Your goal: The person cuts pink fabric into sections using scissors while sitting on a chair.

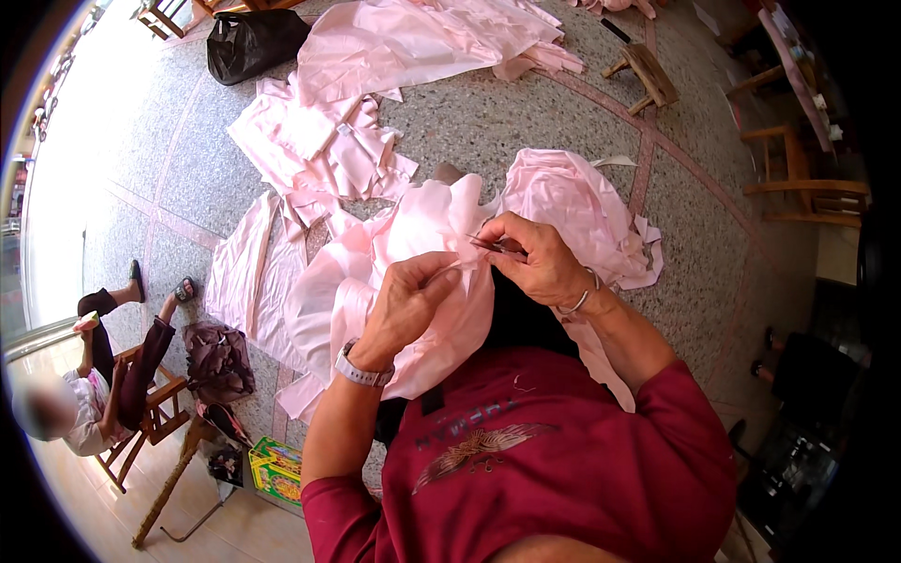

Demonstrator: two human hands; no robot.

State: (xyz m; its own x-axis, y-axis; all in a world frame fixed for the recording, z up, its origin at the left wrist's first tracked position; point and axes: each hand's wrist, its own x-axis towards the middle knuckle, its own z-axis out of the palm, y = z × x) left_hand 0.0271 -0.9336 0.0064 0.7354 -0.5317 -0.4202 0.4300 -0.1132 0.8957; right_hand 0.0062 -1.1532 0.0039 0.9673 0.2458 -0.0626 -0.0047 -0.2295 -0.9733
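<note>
Across my lap lies a gathered pink cloth piece (427, 225), sheer and ruffled, spilling down to the left. My left hand (413, 296) is closed, pinching an edge of this cloth between thumb and fingers. Close beside it, my right hand (542, 261) grips small thread snips (484, 245), their thin tips pointing left at the pinched edge. The snips' handle is mostly hidden in the fingers. Another bunched pink cloth (572, 202) rests just beyond my right hand.
Pink cut pieces (310, 131) and a large pink sheet (404, 42) spread over the speckled floor ahead. A black plastic bag (251, 45) and a low wooden stool (648, 77) stand far off. At left, a person (99, 399) sits near a colourful box (276, 469). Wooden chairs (807, 188) line the right.
</note>
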